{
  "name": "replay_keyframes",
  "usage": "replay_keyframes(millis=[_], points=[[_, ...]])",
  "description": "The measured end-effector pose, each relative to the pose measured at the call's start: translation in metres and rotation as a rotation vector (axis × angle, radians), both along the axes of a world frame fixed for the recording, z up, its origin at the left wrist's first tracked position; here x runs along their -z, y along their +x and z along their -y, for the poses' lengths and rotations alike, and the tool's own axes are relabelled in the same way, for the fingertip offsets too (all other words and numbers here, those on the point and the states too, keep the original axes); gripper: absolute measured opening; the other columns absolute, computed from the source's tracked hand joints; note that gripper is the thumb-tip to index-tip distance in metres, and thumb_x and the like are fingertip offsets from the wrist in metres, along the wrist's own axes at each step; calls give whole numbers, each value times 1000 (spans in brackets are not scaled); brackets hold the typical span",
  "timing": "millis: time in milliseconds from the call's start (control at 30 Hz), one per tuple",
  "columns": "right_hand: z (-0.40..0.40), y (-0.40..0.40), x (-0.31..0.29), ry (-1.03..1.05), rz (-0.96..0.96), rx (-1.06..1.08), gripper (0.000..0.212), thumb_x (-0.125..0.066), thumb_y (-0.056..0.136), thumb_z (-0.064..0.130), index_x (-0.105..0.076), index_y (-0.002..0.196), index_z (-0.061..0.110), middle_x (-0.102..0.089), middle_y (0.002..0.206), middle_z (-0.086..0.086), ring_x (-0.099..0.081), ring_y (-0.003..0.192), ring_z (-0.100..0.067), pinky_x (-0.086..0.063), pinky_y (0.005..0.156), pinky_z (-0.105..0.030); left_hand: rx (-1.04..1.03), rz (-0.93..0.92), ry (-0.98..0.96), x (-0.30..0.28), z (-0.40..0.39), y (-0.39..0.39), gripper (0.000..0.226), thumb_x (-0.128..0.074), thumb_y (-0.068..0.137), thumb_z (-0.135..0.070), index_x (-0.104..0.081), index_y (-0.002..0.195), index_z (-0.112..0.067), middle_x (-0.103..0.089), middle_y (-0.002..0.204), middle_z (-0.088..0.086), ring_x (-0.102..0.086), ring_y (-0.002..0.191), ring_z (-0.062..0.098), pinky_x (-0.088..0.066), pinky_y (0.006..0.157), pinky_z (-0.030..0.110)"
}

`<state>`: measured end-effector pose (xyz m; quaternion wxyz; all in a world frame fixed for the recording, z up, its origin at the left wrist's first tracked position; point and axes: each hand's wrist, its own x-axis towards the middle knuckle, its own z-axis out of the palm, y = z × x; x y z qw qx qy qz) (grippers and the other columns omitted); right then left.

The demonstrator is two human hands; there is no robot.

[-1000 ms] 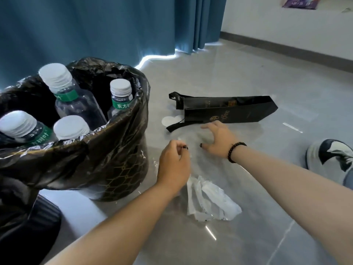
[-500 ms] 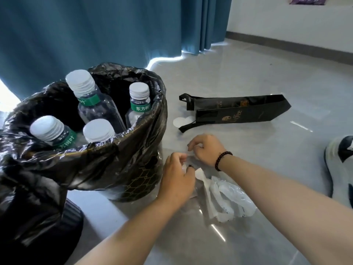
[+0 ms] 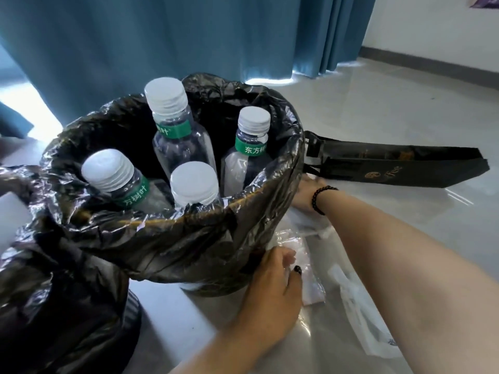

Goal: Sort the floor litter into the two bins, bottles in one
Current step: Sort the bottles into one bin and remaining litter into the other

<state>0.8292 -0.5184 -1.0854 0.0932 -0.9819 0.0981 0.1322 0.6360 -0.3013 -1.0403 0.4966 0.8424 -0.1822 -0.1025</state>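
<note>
Both your hands low on the floor beside the bottle bin, on clear plastic litter.

The clear wrap (image 3: 305, 268) lies crumpled on the grey floor (image 3: 405, 117), just right of the bin (image 3: 189, 238). Your left hand (image 3: 270, 290) reaches in from below, wrist straight, fingers curled down onto the wrap's near edge; it appears to pinch it. Your right hand (image 3: 305, 193) extends across from the right, beaded bracelet (image 3: 321, 197) at the wrist; its fingers are hidden behind the bin's rim, so grip cannot be told. A white plastic bag (image 3: 370, 325) lies under your right forearm. Four capped bottles (image 3: 178, 136) stand upright in the bin. A black paper bag (image 3: 391, 166) lies flat beyond. A second black-lined bin (image 3: 54, 292) sits at left.
</note>
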Motion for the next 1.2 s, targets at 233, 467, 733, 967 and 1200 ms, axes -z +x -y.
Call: replay_keyframes(millis=[233, 467, 733, 967, 1200], points=[[-31, -101, -53, -70, 116, -161, 59, -34, 89, 61, -46, 129, 19, -45, 134, -7, -41, 125, -28, -30, 106, -42, -10, -34, 18, -6, 4, -7, 20, -51, 94, -21, -50, 112, -30, -54, 119, -15, -49, 115, 2, -40, 103, 26], [-53, -192, -83, -131, -107, -356, 42, -35, 93, 46, -43, 130, 29, -42, 127, -6, -46, 114, -31, -42, 94, -41, -71, -38, -33, -14, 12, -24, 22, -52, 92, -18, -53, 103, -38, -57, 112, -22, -52, 106, -8, -42, 90, 13], [25, -136, -151, -145, 511, -72, 51, -60, 80, 17, -48, 130, 17, -34, 143, -10, -31, 132, -33, -34, 104, -43, -37, 89, -11, -11, 22, -31, 27, -54, 92, -11, -49, 98, -38, -51, 109, -26, -48, 111, -4, -40, 95, 15], [61, -99, -124, -432, 8, -43, 49, -56, 84, 28, -50, 132, 25, -23, 151, -7, -8, 143, -31, -3, 114, -57, -33, 46, -1, -15, 37, -24, 24, -53, 93, -15, -51, 98, -38, -51, 111, -22, -52, 105, 4, -41, 90, 13], [49, -164, -142, -522, 139, -76, 54, -54, 80, 17, -39, 132, 10, -28, 139, -9, -32, 129, -28, -21, 112, -52, 66, 67, 168, -56, 24, -30, 20, -51, 92, -18, -50, 101, -35, -49, 111, -24, -45, 110, -3, -35, 89, 11]])
